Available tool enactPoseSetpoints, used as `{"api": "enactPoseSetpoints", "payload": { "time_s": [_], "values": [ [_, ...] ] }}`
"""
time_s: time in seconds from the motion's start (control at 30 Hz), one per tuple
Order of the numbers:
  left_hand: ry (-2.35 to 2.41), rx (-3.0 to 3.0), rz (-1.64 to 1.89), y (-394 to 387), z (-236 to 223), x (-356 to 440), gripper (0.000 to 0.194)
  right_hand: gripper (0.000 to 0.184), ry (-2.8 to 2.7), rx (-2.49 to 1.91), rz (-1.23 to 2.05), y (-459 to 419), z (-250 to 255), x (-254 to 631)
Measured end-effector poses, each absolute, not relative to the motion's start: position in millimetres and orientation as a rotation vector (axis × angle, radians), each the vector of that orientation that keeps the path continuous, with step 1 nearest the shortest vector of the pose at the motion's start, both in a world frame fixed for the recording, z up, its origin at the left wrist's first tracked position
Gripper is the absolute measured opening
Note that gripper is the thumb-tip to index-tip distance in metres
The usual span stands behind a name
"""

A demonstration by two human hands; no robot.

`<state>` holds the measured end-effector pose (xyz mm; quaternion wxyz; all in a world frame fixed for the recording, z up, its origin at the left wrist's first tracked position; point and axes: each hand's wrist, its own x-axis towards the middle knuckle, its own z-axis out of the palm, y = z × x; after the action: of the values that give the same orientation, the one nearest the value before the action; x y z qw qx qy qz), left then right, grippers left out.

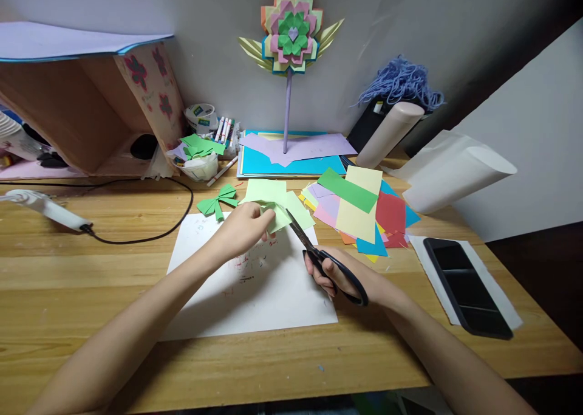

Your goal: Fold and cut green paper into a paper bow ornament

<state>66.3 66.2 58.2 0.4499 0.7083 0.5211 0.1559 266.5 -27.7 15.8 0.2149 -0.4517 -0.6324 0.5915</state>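
Cutting step: left hand (243,228) is pinching pale green paper (279,216); right hand (339,275) is gripping scissors (319,254), blades apparently closing; next, steady paper feed.

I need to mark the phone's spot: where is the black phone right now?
In the head view the black phone lies on a white sheet at the right end of the wooden table, right of the right hand holding the scissors.

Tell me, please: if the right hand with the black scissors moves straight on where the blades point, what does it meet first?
Probably the folded pale green paper pinched by the left hand. The black scissors in the right hand already point their blades at its edge; whether they touch is unclear.
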Motion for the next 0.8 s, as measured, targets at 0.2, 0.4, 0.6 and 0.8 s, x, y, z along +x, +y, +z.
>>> {"api": "enactPoseSetpoints", "payload": {
  "time_s": [0.2,0.4,0.6,0.8],
  "values": [
    [1.262,1.510,0.598,67.9,43.4,72.8,0.024,0.065,-1.743,-1.278,1.653,-27.3,17.9,265.7],
    [1.116,1.257,0.778,66.8,41.8,75.2,0.029,0.064,-1.728,-1.241,1.692,-29.0,15.2,265.2],
    [1.157,1.214,0.834,66.3,41.7,74.0,0.040,0.069,-1.698,-1.252,1.695,-28.6,22.6,263.3],
    [1.090,1.084,0.842,63.8,35.6,77.3,0.039,0.067,-1.691,-1.235,1.708,-28.3,21.6,261.1]
  ]
}}
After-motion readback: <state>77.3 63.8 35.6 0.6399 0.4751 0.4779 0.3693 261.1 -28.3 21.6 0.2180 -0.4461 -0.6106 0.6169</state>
